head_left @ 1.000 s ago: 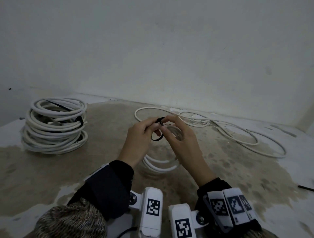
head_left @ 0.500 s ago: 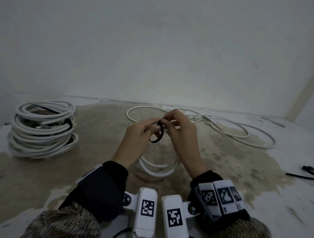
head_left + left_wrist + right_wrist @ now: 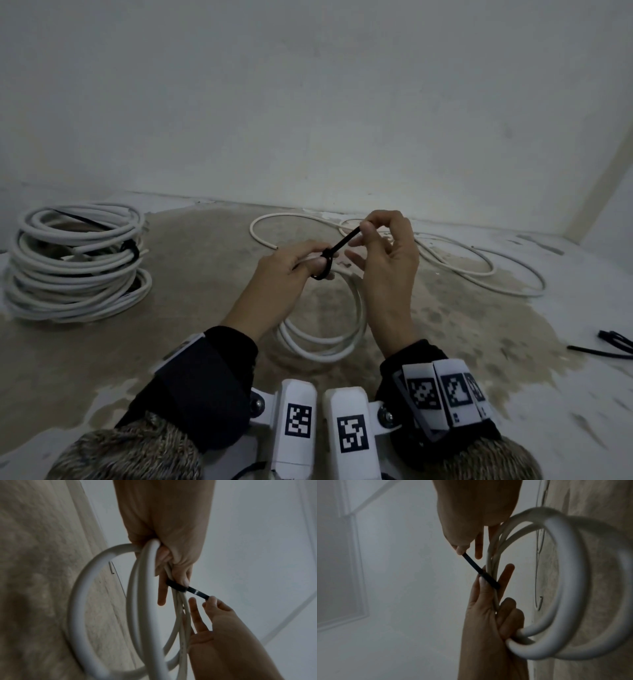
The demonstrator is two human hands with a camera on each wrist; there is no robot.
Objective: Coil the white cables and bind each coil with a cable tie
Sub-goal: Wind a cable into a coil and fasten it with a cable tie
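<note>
My left hand [image 3: 301, 263] grips a small coil of white cable [image 3: 329, 346] at its top, thumb beside the head of a black cable tie [image 3: 337, 251] looped round the strands. My right hand [image 3: 370, 233] pinches the tie's free tail between thumb and forefinger, drawn taut up and to the right. In the left wrist view the cable tie [image 3: 181, 588] wraps the coil [image 3: 137, 608] just under my thumb. In the right wrist view the tie's tail [image 3: 474, 565] runs straight from my right fingertips down to the coil [image 3: 556, 588].
A stack of bound white coils [image 3: 75, 260] sits at the left. A loose white cable [image 3: 445, 253] sprawls across the floor behind my hands. Spare black ties [image 3: 613, 344] lie at the right edge. A wall rises close behind.
The right hand has drawn the tie's tail out up and to the right, and the wide black loop has shrunk close round the strands. The head view shifted right.
</note>
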